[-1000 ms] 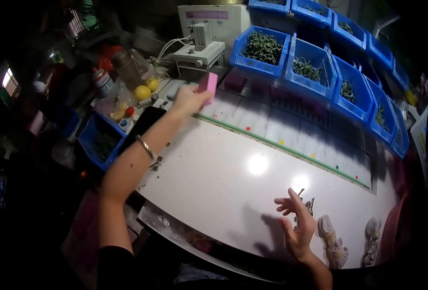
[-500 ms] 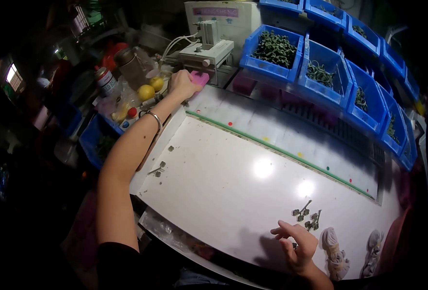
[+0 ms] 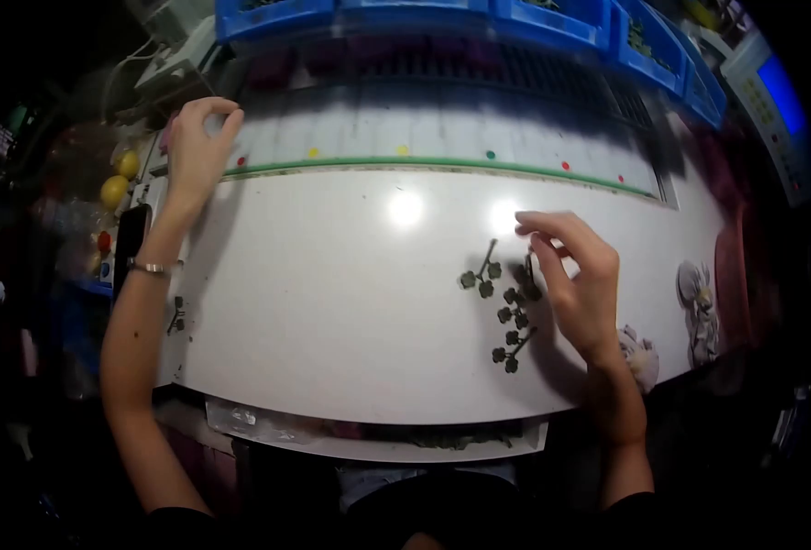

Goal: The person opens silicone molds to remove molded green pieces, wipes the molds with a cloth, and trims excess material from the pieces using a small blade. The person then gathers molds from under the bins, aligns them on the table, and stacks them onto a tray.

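Observation:
My right hand [image 3: 581, 275] is over the right half of the white worktop [image 3: 332, 302]. Its thumb and forefinger come together at the stem of a dark green branched piece [image 3: 528, 275], which hangs blurred beneath the tips. Similar pieces with small flower-shaped heads lie close by: one to the left [image 3: 483, 273], another below [image 3: 512, 352]. At the upper left, my left hand [image 3: 202, 151] is raised with curved fingers, a gap between thumb and forefinger and nothing visible in it. A pink block [image 3: 166, 136] shows partly behind that hand.
Blue bins [image 3: 552, 23] line the back above a green strip [image 3: 442, 164]. Lemons [image 3: 114, 191] and a phone [image 3: 132, 231] are at the left. Greyish cloth bundles [image 3: 699, 312] and a device with a blue screen [image 3: 781, 96] are on the right. An open drawer [image 3: 277, 440] juts out below.
My left hand has come away from the pink block. My right hand has moved to the branched pieces, and more of them now show beneath it. The view has turned right.

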{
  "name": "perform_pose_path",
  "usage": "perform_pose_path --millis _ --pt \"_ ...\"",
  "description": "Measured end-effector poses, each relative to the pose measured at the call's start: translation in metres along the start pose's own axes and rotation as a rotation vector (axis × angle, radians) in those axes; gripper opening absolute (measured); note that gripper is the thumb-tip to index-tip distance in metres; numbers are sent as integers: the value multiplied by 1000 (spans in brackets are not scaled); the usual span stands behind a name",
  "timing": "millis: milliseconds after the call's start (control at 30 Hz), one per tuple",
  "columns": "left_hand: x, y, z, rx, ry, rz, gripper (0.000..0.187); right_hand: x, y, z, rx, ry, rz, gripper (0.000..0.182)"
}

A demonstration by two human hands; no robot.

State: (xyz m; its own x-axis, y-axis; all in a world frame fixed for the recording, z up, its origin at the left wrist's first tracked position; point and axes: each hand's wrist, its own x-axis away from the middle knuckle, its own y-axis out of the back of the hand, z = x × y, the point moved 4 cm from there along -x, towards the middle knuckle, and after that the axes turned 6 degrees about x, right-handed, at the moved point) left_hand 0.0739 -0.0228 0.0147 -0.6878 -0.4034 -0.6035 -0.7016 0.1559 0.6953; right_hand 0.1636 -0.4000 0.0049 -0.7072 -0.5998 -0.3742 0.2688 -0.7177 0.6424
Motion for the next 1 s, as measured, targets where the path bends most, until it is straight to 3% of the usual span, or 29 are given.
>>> perform_pose_path --millis 100,233,333,400,567,633,700,800,900,1000 --pt "35 -6 -76 284 -19 87 15 -1 -9 -14 149 83 77 26" --pt "75 -7 -142 690 144 339 13 1 -21 -20 150 130 195 26" --pt "93 -2 -172 669 95 418 13 3 -24 -14 203 176 158 16" --pt "104 -2 -185 773 168 559 16 6 -24 -12 232 196 137 12" --pt "126 -1 -197 940 252 511 16 9 -24 -13 279 219 170 9" --pt "135 -4 -196 1039 407 494 17 11 -21 -10 272 194 177 9" --pt "142 -4 -196 1011 382 473 22 14 -13 0 269 169 185 9" --pt "142 9 -208 861 162 313 42 24 4 22 -132 -24 289 7" --pt "148 14 -219 945 54 395 54 44 14 35 -445 -108 312 7" --pt "162 15 -226 1036 99 394 49 57 21 43 -473 -113 283 8"
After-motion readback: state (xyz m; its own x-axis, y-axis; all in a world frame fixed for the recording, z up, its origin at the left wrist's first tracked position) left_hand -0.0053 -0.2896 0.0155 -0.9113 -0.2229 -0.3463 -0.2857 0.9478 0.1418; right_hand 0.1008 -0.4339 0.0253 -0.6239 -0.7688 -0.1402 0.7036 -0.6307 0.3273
